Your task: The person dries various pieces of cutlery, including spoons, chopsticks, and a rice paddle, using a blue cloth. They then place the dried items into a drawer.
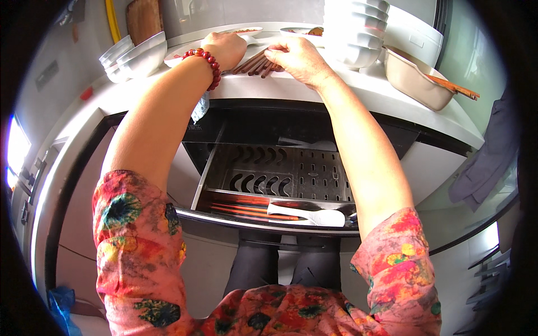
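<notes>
On the white countertop lies a fanned bundle of brown chopsticks. My right hand is at their right side, thumb and fingertips pinched together over the far ends of some. To the left of the bundle, my left hand is curled with its back towards me; its fingertips and anything in them are hidden. A white piece, perhaps a spoon, shows just beyond its knuckles. Below both forearms a drawer with a perforated metal tray is pulled out. Its front compartment holds a white rice paddle and several chopsticks.
Stacked white bowls stand at the left and right. Dishes of food sit at the back. A beige basin with wooden utensils across its rim is near the right counter edge. The open drawer juts out before my legs.
</notes>
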Action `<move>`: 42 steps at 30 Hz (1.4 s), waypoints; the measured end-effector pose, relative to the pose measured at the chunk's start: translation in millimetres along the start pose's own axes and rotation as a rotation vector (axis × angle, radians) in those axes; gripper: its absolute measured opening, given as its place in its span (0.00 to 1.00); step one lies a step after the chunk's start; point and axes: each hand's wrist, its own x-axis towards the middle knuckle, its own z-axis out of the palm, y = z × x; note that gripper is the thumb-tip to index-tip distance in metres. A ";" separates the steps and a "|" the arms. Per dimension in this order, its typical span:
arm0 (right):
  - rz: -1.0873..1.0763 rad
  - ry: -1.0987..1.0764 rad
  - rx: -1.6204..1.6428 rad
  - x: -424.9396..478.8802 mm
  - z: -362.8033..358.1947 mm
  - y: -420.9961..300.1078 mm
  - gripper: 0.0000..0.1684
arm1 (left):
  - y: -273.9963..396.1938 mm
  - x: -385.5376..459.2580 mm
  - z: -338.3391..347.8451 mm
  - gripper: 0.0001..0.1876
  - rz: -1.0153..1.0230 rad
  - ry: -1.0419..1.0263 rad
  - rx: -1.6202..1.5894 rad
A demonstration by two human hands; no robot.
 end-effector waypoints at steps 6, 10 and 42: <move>0.024 0.037 0.059 -0.3 -0.5 1.3 0.14 | 1.4 -8.7 2.3 0.07 -0.055 0.212 0.017; 0.050 0.065 0.121 -0.7 -0.5 -0.4 0.13 | -6.9 -18.7 1.1 0.10 -0.132 0.341 -0.091; 0.755 -0.478 1.371 -183.3 175.8 -220.5 0.08 | -6.8 -434.7 42.4 0.13 -0.915 0.787 -1.751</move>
